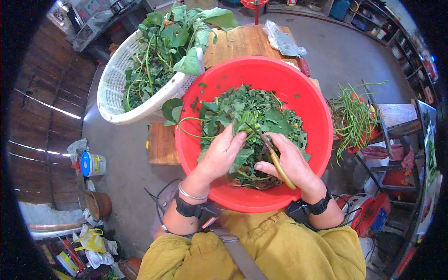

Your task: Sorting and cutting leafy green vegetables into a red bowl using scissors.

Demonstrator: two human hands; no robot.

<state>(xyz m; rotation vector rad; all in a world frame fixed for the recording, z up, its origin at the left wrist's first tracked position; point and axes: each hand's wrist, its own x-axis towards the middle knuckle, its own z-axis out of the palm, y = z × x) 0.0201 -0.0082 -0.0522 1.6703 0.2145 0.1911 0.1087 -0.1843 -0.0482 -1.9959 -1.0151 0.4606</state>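
Note:
My left hand [223,151] grips a bunch of green stems and leaves [246,123] over a large red plastic basin [252,66]. In my right hand [289,159] is a pair of scissors [274,162] with yellowish handles, its blades at the stems beside my left thumb. Cut greens [257,96] lie heaped in the basin under both hands. A white plastic basket [115,80], tilted and full of long leafy vines [175,38], stands against the basin's upper left. One leafy vine hangs over the basin's left rim. Part of the scissors is hidden by my right hand.
Behind the basin is a wooden table [231,43] with a cleaver [288,45] on a plastic bag. Long green beans [357,119] lie at the right. A small bucket with a blue lid [92,164] stands on the floor at left, and cluttered shelves [399,45] line the upper right.

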